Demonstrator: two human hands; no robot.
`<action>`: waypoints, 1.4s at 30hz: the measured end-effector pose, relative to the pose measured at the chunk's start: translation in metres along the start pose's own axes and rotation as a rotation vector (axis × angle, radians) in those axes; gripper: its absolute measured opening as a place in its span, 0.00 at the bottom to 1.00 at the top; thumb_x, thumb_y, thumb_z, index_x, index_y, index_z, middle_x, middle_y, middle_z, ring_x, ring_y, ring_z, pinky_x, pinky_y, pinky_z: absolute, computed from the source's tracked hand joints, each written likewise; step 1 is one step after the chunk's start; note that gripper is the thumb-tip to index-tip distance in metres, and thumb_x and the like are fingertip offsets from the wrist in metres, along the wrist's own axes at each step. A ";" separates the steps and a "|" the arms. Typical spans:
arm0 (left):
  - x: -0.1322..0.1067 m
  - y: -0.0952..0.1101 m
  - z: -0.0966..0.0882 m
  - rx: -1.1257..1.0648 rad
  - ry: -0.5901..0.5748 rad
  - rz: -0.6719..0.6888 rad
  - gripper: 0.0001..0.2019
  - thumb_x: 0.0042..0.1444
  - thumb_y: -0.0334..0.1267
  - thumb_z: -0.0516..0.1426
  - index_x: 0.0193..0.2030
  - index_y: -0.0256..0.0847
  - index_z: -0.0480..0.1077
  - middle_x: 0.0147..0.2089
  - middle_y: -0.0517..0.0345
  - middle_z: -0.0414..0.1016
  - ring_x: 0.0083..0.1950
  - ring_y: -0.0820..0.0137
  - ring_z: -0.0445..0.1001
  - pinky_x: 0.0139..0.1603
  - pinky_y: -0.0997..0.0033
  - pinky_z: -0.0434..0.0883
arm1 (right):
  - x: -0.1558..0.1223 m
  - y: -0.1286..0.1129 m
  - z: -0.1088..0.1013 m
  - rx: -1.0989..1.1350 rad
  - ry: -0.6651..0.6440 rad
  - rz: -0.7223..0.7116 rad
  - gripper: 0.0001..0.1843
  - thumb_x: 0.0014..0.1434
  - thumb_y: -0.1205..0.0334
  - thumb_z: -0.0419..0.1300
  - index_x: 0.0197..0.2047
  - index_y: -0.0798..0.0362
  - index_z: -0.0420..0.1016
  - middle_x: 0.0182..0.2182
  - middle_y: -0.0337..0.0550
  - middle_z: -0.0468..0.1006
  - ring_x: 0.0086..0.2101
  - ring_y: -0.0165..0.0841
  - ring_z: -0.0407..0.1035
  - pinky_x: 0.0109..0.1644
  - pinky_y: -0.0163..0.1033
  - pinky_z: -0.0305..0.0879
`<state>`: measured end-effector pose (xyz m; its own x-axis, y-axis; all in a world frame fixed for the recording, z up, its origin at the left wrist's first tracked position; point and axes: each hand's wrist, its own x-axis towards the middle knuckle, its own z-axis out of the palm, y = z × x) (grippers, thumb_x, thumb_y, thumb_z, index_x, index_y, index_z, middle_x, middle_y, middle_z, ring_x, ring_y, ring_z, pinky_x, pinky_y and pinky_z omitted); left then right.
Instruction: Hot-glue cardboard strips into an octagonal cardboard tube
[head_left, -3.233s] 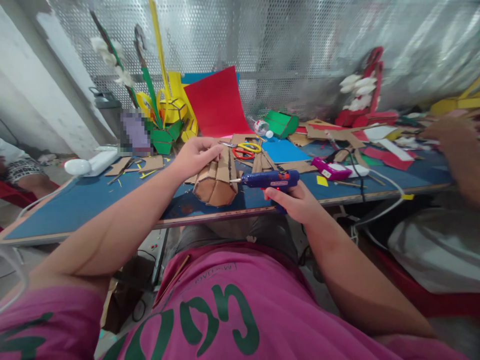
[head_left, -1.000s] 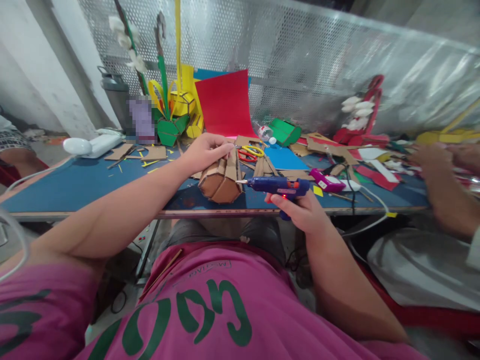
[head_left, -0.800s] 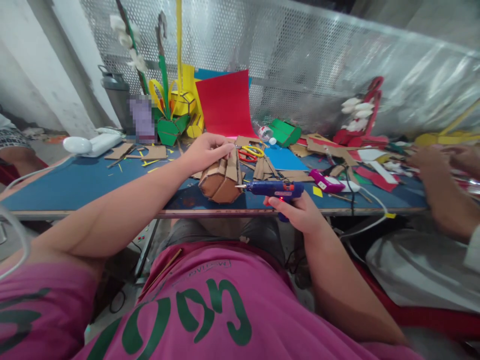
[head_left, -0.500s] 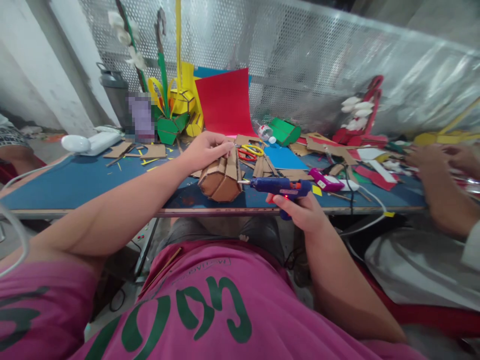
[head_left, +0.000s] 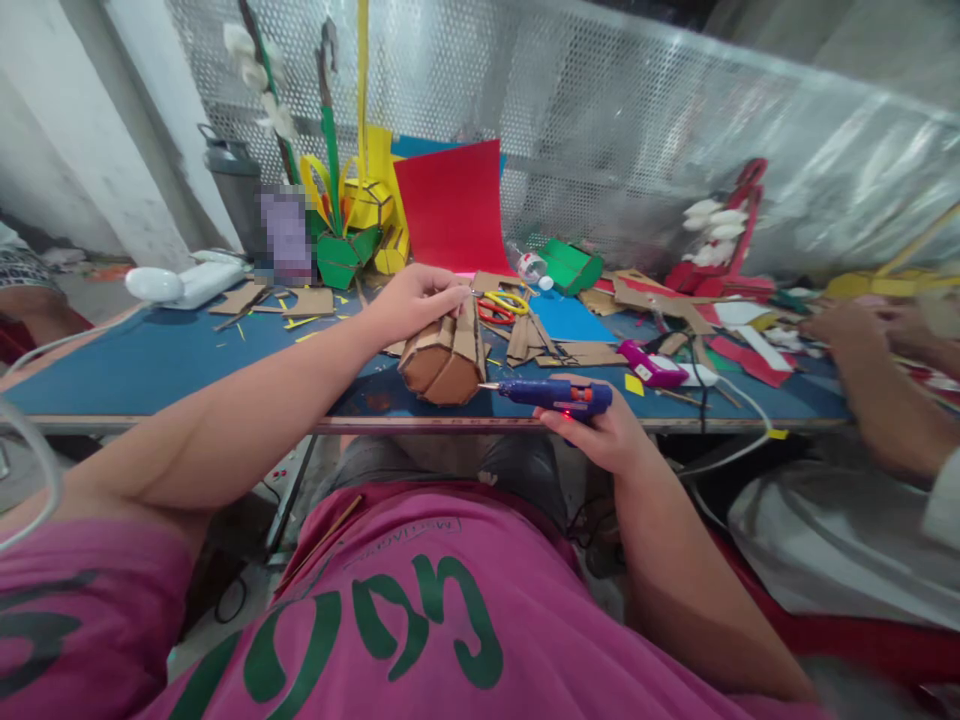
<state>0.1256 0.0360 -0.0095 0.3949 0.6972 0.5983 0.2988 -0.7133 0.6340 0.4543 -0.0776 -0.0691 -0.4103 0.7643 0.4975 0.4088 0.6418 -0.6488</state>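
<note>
A many-sided brown cardboard pot [head_left: 441, 368] lies on its side near the table's front edge, its flat base facing me. My left hand [head_left: 426, 300] is closed over its top, fingers bent round the cardboard panels. In my right hand [head_left: 604, 430] is a blue hot glue gun [head_left: 559, 395] with a small red light lit. The gun's nozzle points left and sits at the lower right rim of the pot; whether it touches cannot be made out. Behind the pot lie scissors with yellow and red handles [head_left: 506, 303].
Cardboard scraps [head_left: 529, 340] and a blue sheet [head_left: 574, 318] lie behind the gun. A red sheet [head_left: 454, 210] stands at the back, beside a green pot [head_left: 345, 258]. A purple-and-white device [head_left: 656, 365] is at right. Another person's arm [head_left: 862, 370] works at far right.
The glue gun has moved slightly down and tilted, its nozzle going from the pot's right side to lower on its rim. My left hand keeps its hold on the pot.
</note>
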 end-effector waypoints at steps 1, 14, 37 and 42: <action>0.000 0.000 0.000 0.004 0.000 -0.001 0.22 0.68 0.54 0.64 0.27 0.42 0.76 0.31 0.54 0.81 0.33 0.69 0.73 0.38 0.66 0.66 | 0.000 0.000 0.000 0.020 0.003 -0.005 0.25 0.69 0.33 0.76 0.38 0.46 0.87 0.32 0.44 0.86 0.32 0.42 0.79 0.37 0.46 0.75; 0.001 -0.005 -0.001 0.027 -0.012 0.012 0.22 0.70 0.52 0.64 0.28 0.41 0.78 0.30 0.55 0.80 0.32 0.70 0.71 0.36 0.68 0.65 | -0.005 0.008 0.004 0.016 0.033 -0.003 0.24 0.67 0.35 0.79 0.35 0.46 0.88 0.31 0.44 0.85 0.32 0.41 0.77 0.36 0.46 0.72; -0.041 -0.012 -0.054 0.525 -0.469 0.605 0.59 0.55 0.21 0.65 0.94 0.44 0.55 0.92 0.34 0.64 0.92 0.41 0.66 0.93 0.39 0.66 | -0.003 0.039 0.008 0.557 0.408 0.368 0.34 0.45 0.23 0.87 0.34 0.44 0.89 0.35 0.44 0.90 0.37 0.42 0.84 0.44 0.48 0.84; -0.027 -0.003 -0.041 0.537 -0.453 0.752 0.52 0.59 0.30 0.72 0.89 0.41 0.59 0.87 0.27 0.71 0.88 0.38 0.72 0.89 0.34 0.71 | -0.002 0.037 0.010 0.563 0.402 0.373 0.34 0.44 0.25 0.88 0.33 0.45 0.88 0.34 0.44 0.90 0.37 0.43 0.84 0.44 0.48 0.84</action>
<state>0.0778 0.0222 -0.0077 0.8978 0.0441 0.4382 0.1438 -0.9698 -0.1971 0.4620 -0.0566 -0.0998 0.0434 0.9562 0.2893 -0.0576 0.2915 -0.9548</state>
